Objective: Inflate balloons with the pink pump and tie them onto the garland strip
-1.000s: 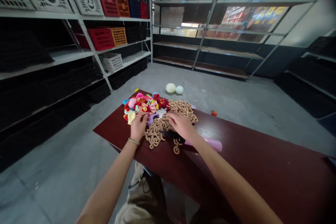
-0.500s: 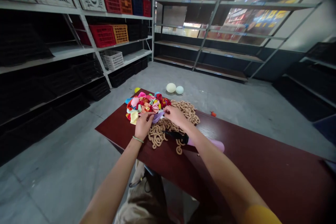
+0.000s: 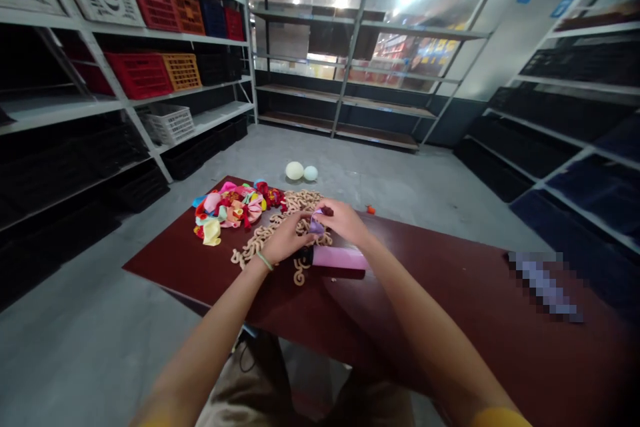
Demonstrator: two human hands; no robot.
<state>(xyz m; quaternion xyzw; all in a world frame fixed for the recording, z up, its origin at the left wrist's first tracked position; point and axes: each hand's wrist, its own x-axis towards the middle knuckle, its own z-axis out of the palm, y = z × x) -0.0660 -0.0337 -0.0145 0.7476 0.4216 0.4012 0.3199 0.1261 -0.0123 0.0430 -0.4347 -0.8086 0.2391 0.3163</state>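
Note:
Between my two hands a deflated lilac balloon (image 3: 317, 223) is pinched and held just above the table. My left hand (image 3: 285, 240) grips its near edge, and my right hand (image 3: 346, 221) holds it from the other side. Under my left wrist lies a tan twisted cord of linked rings (image 3: 280, 233). A heap of deflated balloons in many colours (image 3: 227, 210) sits left of my hands. Below my right hand lies a pink cylinder with a black nozzle end (image 3: 340, 258), its middle partly hidden by my wrist.
The dark red wooden table (image 3: 425, 300) has a pixelated patch (image 3: 545, 283) at its right. Two pale inflated balloons (image 3: 300, 171) and a small orange object (image 3: 371, 209) lie on the grey floor beyond. Shelves with plastic crates (image 3: 140, 75) line the left.
The view has swung left, shifting everything in frame. The lilac balloon has come away from the heap and sits between my closer hands. The pink cylinder now lies more level.

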